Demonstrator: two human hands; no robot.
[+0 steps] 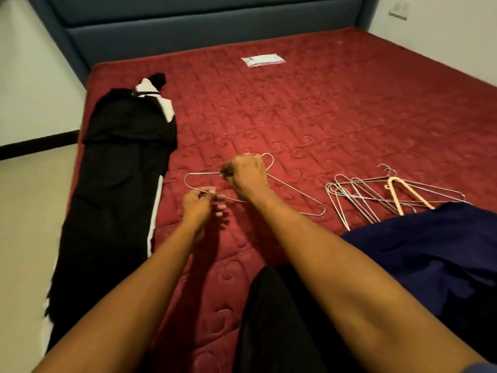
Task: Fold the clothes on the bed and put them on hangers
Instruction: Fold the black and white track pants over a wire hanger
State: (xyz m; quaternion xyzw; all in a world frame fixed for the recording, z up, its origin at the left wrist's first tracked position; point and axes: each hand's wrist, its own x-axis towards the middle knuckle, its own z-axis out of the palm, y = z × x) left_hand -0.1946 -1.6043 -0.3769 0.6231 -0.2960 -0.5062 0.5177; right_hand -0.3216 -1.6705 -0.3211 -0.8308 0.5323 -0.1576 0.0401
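Note:
A thin wire hanger [295, 192] lies on the red mattress [309, 117] in front of me. My right hand [246, 175] grips it near the neck, below the hook. My left hand [197, 204] pinches its lower bar near the left corner. Black clothes with white stripes [118, 184] lie stretched along the bed's left edge. A dark blue garment [430, 254] sits bunched at the right, and a black one [269, 319] lies near me between my arms.
A pile of several wire hangers [357, 195] with one pink hanger [398, 195] lies right of my hands, partly under the blue garment. A white label [262, 60] is on the far mattress. A blue headboard [188, 30] stands behind; floor [29, 211] lies left.

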